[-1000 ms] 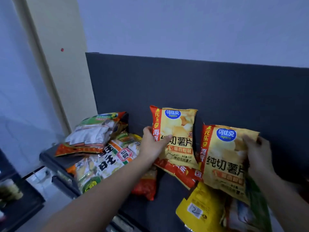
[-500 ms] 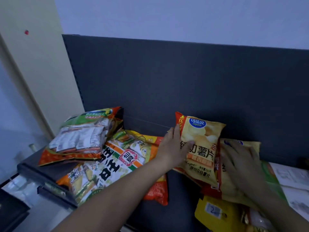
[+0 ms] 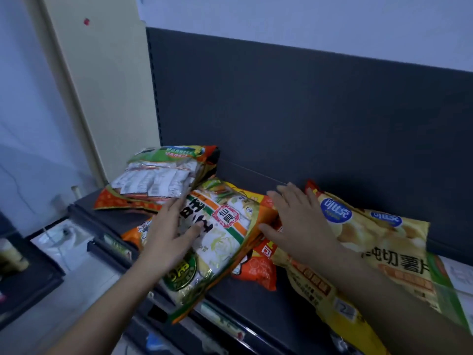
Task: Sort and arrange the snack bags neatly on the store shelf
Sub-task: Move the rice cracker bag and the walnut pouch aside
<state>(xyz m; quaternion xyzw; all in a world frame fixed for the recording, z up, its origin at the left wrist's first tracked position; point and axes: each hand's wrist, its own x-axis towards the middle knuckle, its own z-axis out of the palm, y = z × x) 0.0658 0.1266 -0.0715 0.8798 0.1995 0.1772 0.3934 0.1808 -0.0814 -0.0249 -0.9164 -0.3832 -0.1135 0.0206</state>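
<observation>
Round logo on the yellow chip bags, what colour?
Blue with white lettering. The round logo on the yellow chip bags shows best in the head view.

The left hand [image 3: 171, 239] and right hand [image 3: 300, 226] are bare, with bare forearms [image 3: 107, 303] as far as they show.

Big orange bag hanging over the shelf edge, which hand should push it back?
Left, probably. The left hand lies flat on the big orange bag, fingers spread, while the right hand rests on the yellow chip bags to its side.
</observation>
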